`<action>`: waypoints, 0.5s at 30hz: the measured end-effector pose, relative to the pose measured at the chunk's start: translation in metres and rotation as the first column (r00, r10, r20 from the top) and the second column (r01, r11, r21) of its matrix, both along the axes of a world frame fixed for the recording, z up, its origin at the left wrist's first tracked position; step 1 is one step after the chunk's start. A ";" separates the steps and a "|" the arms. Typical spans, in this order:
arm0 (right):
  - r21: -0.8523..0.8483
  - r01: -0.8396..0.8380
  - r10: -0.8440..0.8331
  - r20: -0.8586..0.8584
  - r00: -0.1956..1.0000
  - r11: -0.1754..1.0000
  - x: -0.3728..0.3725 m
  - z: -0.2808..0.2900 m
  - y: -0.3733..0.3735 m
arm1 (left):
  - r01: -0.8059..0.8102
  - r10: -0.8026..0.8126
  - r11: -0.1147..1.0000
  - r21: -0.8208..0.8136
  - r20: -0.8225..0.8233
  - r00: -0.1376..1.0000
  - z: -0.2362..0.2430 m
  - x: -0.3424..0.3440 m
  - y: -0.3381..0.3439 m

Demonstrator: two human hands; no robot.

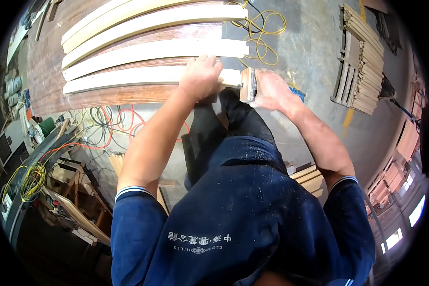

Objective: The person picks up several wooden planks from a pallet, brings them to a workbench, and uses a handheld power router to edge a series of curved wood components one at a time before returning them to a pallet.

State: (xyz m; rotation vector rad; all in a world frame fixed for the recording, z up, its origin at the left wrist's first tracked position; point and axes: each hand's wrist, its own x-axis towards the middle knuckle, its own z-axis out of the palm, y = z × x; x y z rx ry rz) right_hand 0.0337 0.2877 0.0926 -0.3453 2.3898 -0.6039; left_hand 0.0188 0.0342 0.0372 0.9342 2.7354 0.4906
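My left hand (202, 76) is closed over the nearest pale wooden strip (128, 78), close to its right end. At that end, my right hand (269, 89) grips a small wooden block with a metal plate (247, 85), which is held upright against or very near the strip's tip. A small blue part (297, 93) shows beyond the right wrist; whether it belongs to the block cannot be seen. Several more slightly curved strips (152, 56) lie roughly parallel farther back. Their right ends stick out past the edge of the brown wooden table (128, 97).
Yellow and black cables (267, 33) lie on the floor beyond the table's right end. Red and black hoses (112, 121) tangle below its near edge. Stacked wooden strips (367, 66) stand at the right. A cluttered rack with coiled yellow cable (33, 181) is at the left.
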 end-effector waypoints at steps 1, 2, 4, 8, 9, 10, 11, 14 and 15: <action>0.002 -0.005 0.005 0.001 1.000 1.000 -0.001 0.000 -0.001 | -0.002 0.002 1.000 -0.016 -0.025 1.000 -0.004 0.001 -0.001; 0.016 -0.005 0.004 0.059 0.998 1.000 -0.003 0.002 -0.002 | -0.005 0.003 0.999 -0.033 -0.049 0.999 -0.008 0.003 -0.002; 0.036 -0.006 0.002 0.121 0.993 0.999 -0.006 0.009 -0.006 | -0.024 0.027 0.999 0.029 -0.129 0.991 -0.010 0.004 -0.001; 0.067 -0.008 -0.003 0.172 0.985 0.998 -0.008 0.015 -0.011 | -0.037 0.060 0.995 0.095 -0.244 0.968 -0.012 0.006 0.000; 0.090 -0.011 -0.005 0.174 0.985 0.996 -0.008 0.014 -0.012 | -0.037 0.060 0.995 0.097 -0.241 0.969 -0.012 0.007 0.001; 0.091 -0.011 -0.005 0.177 0.984 0.996 -0.008 0.013 -0.012 | -0.044 0.066 0.995 0.090 -0.265 0.962 -0.012 0.007 0.001; 0.115 -0.019 -0.003 0.190 0.982 0.993 -0.008 0.012 -0.012 | -0.050 0.073 0.995 0.084 -0.289 0.955 -0.013 0.008 0.002; 0.145 -0.026 -0.002 0.193 0.981 0.989 -0.007 0.006 -0.010 | -0.061 0.066 0.998 0.026 -0.239 0.969 -0.014 0.011 0.003; 0.151 -0.024 -0.004 0.182 0.983 0.988 -0.007 0.007 -0.011 | -0.061 0.065 0.998 0.026 -0.236 0.970 -0.013 0.011 0.003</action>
